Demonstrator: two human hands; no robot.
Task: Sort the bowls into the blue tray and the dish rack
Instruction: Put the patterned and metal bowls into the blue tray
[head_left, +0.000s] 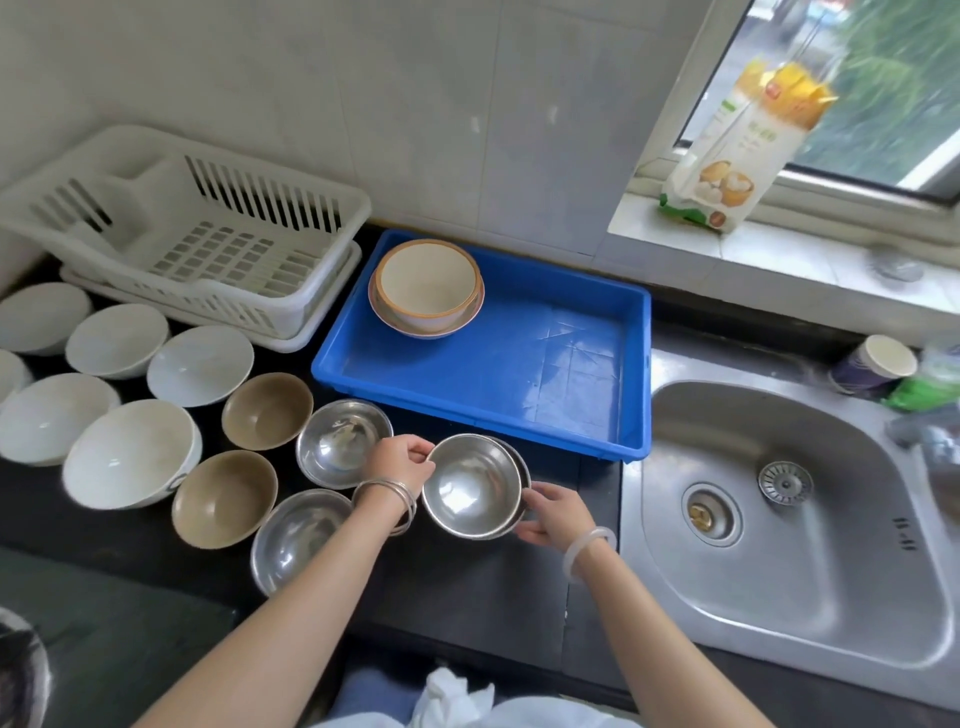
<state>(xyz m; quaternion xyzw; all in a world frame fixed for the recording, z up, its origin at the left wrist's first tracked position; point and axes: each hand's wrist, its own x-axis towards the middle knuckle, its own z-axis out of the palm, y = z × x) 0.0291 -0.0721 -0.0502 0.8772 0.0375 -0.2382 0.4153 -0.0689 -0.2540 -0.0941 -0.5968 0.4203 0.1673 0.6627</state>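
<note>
Steel nested bowls (470, 486) hang just before the blue tray (545, 364), left hand (402, 460) pinching the rim, right hand (553, 514) curled round the opposite side. Brown bowls (266, 410) and white bowls (130, 452) crowd the counter (467, 587) leftward, before the dish rack (234, 249); a cream bowl (426, 275) sits in the tray.

Soft daylight came in from the window (883, 104) at upper right, the scene was evenly bright, pale glare lay on the sink (779, 597) and the steel bowl (470, 486), shadows on the dark counter (467, 587) were faint, straight lines bowed at the edges, the packet (737, 140) on the sill was slightly blurred.
</note>
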